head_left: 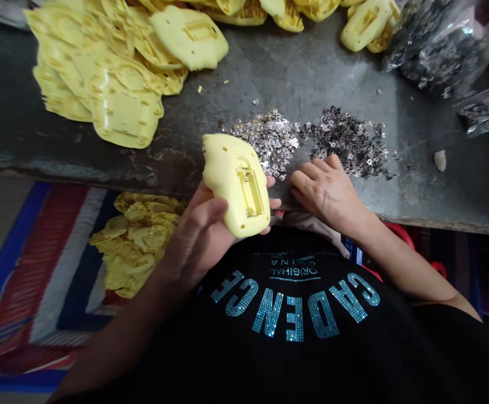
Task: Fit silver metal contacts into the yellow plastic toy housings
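My left hand (pixel 204 224) grips a yellow plastic shell (pixel 223 174), its battery compartment (pixel 252 192) facing up. Small metal contacts show at both ends of that compartment. My right hand (pixel 326 191) rests at the table's near edge, fingers curled down beside the metal pieces; whether anything is pinched under them is hidden. Just beyond the hands lie two heaps of small metal contacts: a brighter heap (pixel 270 137) behind the shell and a darker heap (pixel 349 140) past my right hand.
Yellow shells (pixel 122 101) are piled at the left of the dark metal table (pixel 307 62), with more along its back. Clear bags (pixel 442 56) of metal pieces sit at the right, near a small white lump (pixel 440 160). More yellow pieces (pixel 139 235) lie below the table edge.
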Demonstrator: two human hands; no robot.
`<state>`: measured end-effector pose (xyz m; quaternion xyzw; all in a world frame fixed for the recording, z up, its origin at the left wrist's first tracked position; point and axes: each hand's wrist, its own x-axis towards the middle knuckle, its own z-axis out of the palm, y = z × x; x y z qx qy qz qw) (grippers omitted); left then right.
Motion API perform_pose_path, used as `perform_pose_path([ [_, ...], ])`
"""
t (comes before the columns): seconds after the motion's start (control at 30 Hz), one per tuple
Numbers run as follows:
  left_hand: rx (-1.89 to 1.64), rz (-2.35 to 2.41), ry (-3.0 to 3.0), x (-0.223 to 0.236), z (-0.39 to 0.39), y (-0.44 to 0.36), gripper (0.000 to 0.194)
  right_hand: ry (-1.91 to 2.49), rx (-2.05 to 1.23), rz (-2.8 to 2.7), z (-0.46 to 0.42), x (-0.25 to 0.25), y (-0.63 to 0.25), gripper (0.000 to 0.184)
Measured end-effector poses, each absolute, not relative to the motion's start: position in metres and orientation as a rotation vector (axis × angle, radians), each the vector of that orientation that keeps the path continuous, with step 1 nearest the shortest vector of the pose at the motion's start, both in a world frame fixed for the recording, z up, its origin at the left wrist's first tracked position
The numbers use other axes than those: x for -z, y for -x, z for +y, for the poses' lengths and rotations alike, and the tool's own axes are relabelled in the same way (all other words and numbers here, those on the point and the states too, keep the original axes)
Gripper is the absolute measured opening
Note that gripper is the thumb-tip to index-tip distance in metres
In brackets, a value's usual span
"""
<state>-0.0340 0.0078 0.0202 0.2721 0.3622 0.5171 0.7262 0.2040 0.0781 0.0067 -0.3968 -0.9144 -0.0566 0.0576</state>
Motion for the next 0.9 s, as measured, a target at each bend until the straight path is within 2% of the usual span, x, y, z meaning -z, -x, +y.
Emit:
perform_pose_path([
  [0.27,-1.075,0.842,-0.522,-0.023,0.009,0.031,0.068,1.297,0.03,-2.643,0.077,-0.006,-0.227,0.027],
  [0.53,-1.05,0.779,-0.56,-0.016,0.007,0.032,0.072,1.312,0.165,-2.677,0.072,-0.003,-0.215,0.024],
  [0.6,-1.027,0.755,-0.55,-0.012,0.007,0.031,0.072,1.326,-0.02,-2.613,0.075,-0.007,-0.218,0.021],
  [0.7,-0.982,0.683,-0.51,-0.008,0.008,0.024,0.071,1.258,-0.516,-2.301,0.075,-0.02,-0.223,0.015],
  [0.77,-0.971,0.61,-0.471,-0.007,0.009,0.017,0.072,1.143,-0.789,-2.012,0.073,-0.029,-0.221,0.017],
  [0.9,-0.888,0.52,-0.391,-0.008,0.012,0.008,0.075,0.95,-0.964,-1.76,0.067,-0.036,-0.209,0.017],
])
